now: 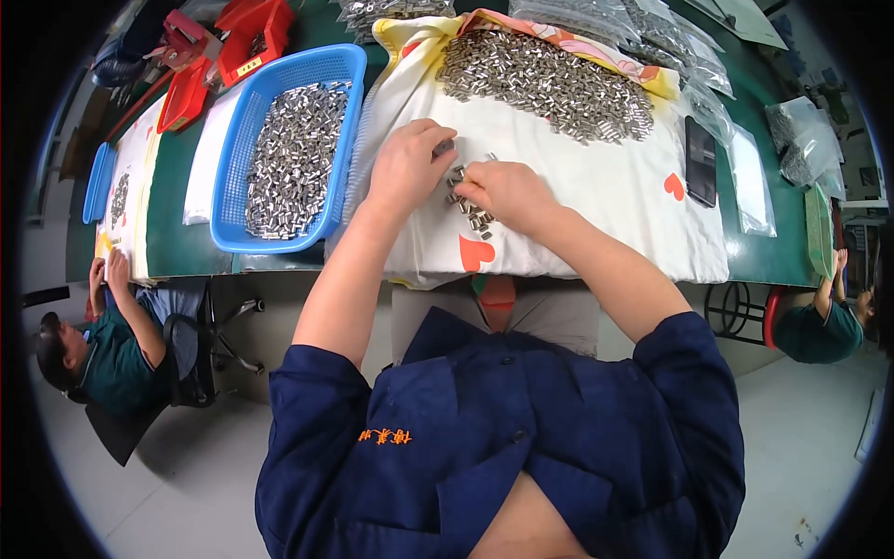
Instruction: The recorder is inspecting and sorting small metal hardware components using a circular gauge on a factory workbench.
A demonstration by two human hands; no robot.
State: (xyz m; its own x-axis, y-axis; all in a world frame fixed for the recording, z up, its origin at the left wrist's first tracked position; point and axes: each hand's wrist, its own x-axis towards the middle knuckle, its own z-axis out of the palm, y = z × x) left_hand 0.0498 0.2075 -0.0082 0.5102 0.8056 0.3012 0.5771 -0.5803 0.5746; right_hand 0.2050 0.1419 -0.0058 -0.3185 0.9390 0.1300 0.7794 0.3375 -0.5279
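Both hands meet over one small cluster of metal pieces point(468, 207) on the white cloth point(577, 200): left hand point(407, 168) curled, fingers bent down onto them, right hand point(506, 193) pinching some. Beyond lie one big pile point(545, 84) and one blue basket point(291, 144) of pieces on the green table point(177, 205).

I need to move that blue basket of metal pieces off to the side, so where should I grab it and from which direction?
Probably take the blue basket by its two long side rims, one hand each, coming from above. It is an open-topped rectangle heaped with small metal pieces, so a level two-sided lift should keep them from spilling.
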